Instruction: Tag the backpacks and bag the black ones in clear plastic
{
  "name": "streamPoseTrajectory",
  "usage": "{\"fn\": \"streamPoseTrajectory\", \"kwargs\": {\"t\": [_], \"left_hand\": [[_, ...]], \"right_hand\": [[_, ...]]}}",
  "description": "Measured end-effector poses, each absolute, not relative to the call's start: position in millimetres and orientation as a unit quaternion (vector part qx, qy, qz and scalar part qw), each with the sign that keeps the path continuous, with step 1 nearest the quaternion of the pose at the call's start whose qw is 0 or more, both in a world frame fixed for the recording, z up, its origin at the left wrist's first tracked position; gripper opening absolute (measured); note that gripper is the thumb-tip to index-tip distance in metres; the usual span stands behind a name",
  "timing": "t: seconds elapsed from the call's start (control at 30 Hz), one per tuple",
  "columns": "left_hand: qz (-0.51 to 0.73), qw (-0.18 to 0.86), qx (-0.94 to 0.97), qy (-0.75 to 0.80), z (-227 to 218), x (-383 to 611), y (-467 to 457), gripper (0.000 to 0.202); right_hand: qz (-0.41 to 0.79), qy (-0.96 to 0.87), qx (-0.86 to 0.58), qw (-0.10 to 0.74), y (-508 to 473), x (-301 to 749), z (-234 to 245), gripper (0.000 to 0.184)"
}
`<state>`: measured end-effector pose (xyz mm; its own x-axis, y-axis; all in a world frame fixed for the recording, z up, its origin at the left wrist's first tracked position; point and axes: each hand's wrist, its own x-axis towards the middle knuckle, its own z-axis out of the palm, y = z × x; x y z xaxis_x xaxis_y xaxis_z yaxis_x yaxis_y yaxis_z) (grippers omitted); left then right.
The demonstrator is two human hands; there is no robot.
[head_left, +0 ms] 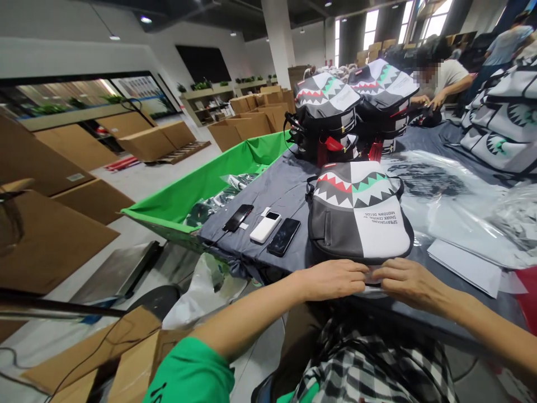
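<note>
A black, grey and white bag with a red and green zigzag-tooth print lies flat on the cloth-covered table, its printed text upside down to me. Just below its near edge, my left hand is closed, fingers bent and fingertips pointing right. Facing it, my right hand is closed too, its fingertips a small gap from the left ones. Something small and clear, perhaps plastic, shows between the fingertips, but I cannot make out what it is. Both hands are at the table's front edge.
Left of the bag lie a white power bank, a black phone and another phone. Stacked bags stand behind. Clear plastic bags and white sheets lie right. A green-lined bin adjoins the table; a co-worker sits opposite.
</note>
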<state>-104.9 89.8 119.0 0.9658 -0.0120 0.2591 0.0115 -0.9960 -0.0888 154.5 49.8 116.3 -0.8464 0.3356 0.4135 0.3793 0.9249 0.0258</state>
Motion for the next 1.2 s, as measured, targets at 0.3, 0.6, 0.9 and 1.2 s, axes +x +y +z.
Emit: {"fn": "streamPoseTrajectory", "kwargs": {"t": [0.3,0.6,0.9,1.2], "left_hand": [[-0.054,0.123,-0.973,0.189,135,-94,117,0.023],[-0.071,0.097,-0.976,0.182,111,-101,117,0.014],[-0.216,0.167,-0.951,0.144,103,-116,123,0.019],[-0.249,0.102,-0.957,0.108,74,-125,121,0.019]], "right_hand": [[-0.100,-0.970,-0.218,-0.039,61,150,142,0.022],[-0.016,-0.973,-0.231,0.011,60,149,159,0.032],[0.001,-0.977,-0.214,-0.014,65,153,154,0.029],[-0.060,-0.969,-0.241,0.010,73,155,146,0.030]]}}
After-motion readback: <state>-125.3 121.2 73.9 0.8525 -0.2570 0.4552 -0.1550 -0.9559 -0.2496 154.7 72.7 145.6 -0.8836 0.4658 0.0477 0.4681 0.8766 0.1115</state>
